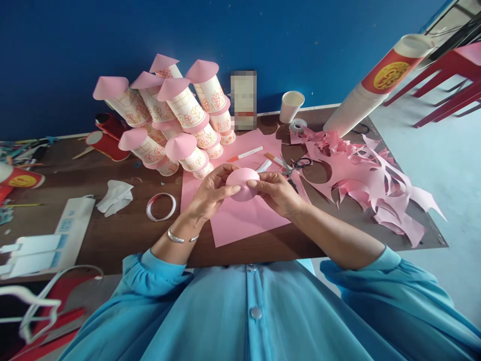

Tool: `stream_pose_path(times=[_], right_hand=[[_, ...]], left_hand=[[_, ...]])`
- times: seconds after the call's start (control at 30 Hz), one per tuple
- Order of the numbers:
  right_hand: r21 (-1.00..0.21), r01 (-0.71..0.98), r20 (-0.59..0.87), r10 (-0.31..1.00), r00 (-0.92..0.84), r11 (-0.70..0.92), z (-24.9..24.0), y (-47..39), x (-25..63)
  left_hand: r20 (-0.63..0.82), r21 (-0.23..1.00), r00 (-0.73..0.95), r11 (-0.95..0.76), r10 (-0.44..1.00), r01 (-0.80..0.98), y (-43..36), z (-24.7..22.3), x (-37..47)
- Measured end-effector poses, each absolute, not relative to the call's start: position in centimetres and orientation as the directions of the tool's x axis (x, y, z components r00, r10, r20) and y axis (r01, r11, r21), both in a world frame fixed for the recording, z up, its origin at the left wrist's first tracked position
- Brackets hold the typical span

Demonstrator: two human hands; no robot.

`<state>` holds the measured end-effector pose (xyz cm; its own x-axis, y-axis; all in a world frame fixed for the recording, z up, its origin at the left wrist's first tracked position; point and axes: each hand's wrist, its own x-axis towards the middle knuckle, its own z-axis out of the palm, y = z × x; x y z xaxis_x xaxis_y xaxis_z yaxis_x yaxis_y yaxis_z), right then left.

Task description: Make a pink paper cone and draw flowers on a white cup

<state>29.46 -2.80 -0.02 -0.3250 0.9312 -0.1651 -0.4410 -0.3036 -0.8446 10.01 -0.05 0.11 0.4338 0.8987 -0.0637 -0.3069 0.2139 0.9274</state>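
we have a pink round paper (243,193) in the middle of the frame, right between our two hands. our left hand (212,189) pinches its left side and our right hand (280,193) pinches its right side, so neither is nearer. both thumbs press on the front, tips pointing in at each other, with a small gap between them. the paper looks almost round, so we can't pick out a long way across it. it's above the big pink sheet (240,225).

the paper hides some of our fingertips and its own back, and we can't tell if its edges are joined. our right hand covers part of the scissors (288,170). blurry squares hide the thing near the wall (150,30) at the top middle. the red stool (451,65) is cut off at the right edge.
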Motion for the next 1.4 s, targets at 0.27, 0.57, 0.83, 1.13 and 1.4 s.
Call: stream_pose_path(times=[0.27,0.57,0.83,1.13,1.4], right_hand=[[-0.864,-0.386,-0.187,0.918,-0.349,-0.322,-0.4,-2.6,29.7],[-0.829,-0.465,-0.228,0.947,-0.224,-0.310,-0.5,-2.2,30.0],[-0.829,-0.465,-0.248,0.950,-0.191,-0.310,-1.2,-2.0,29.8],[-0.827,-0.507,-0.213,0.970,-0.116,-0.242,-1.5,-2.2,30.1],[-0.888,-0.421,-0.157,0.983,-0.098,-0.184,-0.6,-2.5,29.7]], left_hand=[[-0.070,0.942,0.460,0.211,0.885,-0.261,0.2,0.5,10.0],[-0.119,0.910,0.422,0.269,0.899,-0.316,0.3,0.4,9.9],[-0.162,0.893,0.409,0.310,0.898,-0.327,0.3,0.5,9.9],[-0.165,0.876,0.417,0.327,0.894,-0.354,0.7,-0.2,9.4],[-0.176,0.866,0.414,0.340,0.893,-0.366,0.6,-0.2,9.5]])
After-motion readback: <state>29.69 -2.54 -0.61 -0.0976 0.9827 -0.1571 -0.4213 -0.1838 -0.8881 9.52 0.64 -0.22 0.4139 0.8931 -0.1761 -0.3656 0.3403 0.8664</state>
